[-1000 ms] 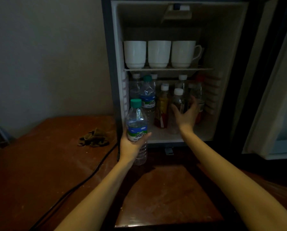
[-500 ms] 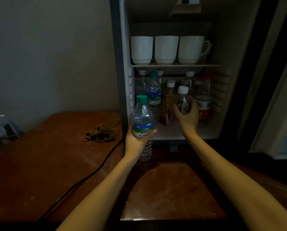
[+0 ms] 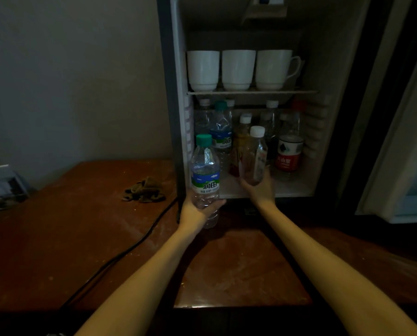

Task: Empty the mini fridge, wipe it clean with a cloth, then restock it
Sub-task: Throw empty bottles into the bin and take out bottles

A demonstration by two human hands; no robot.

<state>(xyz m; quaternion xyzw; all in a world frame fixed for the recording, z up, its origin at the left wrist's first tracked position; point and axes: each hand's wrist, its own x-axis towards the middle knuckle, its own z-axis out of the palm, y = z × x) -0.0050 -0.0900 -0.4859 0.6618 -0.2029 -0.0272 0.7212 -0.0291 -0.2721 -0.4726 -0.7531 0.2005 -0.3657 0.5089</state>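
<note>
left fingers [image 3: 215, 205] curled round green-capped bottle [image 3: 204, 175], right fingers [image 3: 267, 177] round white-capped bottle [image 3: 255, 157]

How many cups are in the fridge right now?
3, in a row on the upper shelf: left cup, middle cup, and right cup with its handle pointing right. Any behind them would be hidden.

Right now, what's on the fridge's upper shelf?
Three white cups in a row on the shelf; only the right one's handle shows. Anything behind them is covered.

cups [image 3: 237, 69] on fridge [image 3: 343, 98] shelf | bottles [image 3: 287, 151] beneath | cloth [image 3: 144, 190] on table [image 3: 57, 226], left of fridge
</note>
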